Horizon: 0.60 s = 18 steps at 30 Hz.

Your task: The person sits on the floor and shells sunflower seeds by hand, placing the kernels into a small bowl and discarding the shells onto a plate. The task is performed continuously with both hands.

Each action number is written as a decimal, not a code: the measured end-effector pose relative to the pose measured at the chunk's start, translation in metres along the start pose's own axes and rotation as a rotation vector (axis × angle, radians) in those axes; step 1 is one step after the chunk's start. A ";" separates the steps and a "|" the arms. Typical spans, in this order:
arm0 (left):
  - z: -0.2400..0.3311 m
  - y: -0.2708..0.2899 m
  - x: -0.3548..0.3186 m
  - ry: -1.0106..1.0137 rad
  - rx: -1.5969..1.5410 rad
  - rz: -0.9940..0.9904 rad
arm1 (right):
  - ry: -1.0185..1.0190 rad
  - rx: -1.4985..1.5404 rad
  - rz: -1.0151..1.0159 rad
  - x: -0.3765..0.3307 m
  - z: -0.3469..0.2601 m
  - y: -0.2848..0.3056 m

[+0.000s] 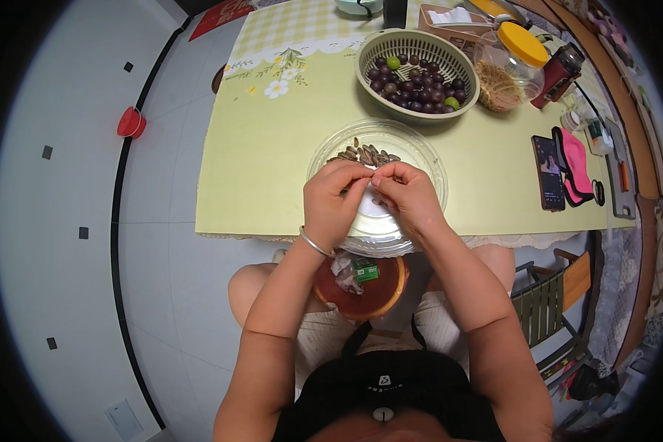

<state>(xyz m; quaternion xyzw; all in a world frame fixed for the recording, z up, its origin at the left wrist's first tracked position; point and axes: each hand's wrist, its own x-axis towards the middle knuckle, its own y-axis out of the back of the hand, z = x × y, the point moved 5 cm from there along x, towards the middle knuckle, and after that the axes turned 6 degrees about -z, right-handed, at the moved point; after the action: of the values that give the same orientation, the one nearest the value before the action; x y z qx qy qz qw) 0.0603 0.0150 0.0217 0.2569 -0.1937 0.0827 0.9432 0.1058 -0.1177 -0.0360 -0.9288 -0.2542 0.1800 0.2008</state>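
Over a round clear plastic tray at the table's near edge, my two hands meet fingertip to fingertip. My left hand, with a silvery bangle at its wrist, is closed in a pinch. Against it pinches my right hand, thumb and forefinger pressed together. Whatever sits between the fingertips is too small and covered to name. Just beyond the fingers lies a small heap of striped sunflower seeds in the tray. A small dark bit and something white show in the tray below the hands, partly covered by them.
A colander of dark grapes stands beyond the tray. Right of it are a yellow-lidded jar and a dark red bottle. A phone lies beside a pink-and-black item. Below the table edge sits a reddish bin with waste inside.
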 end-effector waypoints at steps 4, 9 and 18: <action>0.004 -0.003 -0.004 -0.015 0.156 0.005 | 0.064 -0.099 0.042 -0.003 -0.005 -0.001; 0.012 -0.006 -0.006 -0.120 0.271 0.004 | 0.136 -0.206 0.055 -0.003 -0.004 0.001; 0.013 -0.008 -0.013 -0.126 0.316 -0.017 | 0.171 -0.379 0.036 0.000 0.000 0.003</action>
<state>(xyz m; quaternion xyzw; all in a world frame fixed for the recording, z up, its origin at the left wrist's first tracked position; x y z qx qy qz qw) 0.0464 0.0002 0.0231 0.4083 -0.2348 0.0877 0.8778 0.1072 -0.1201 -0.0370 -0.9662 -0.2490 0.0531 0.0401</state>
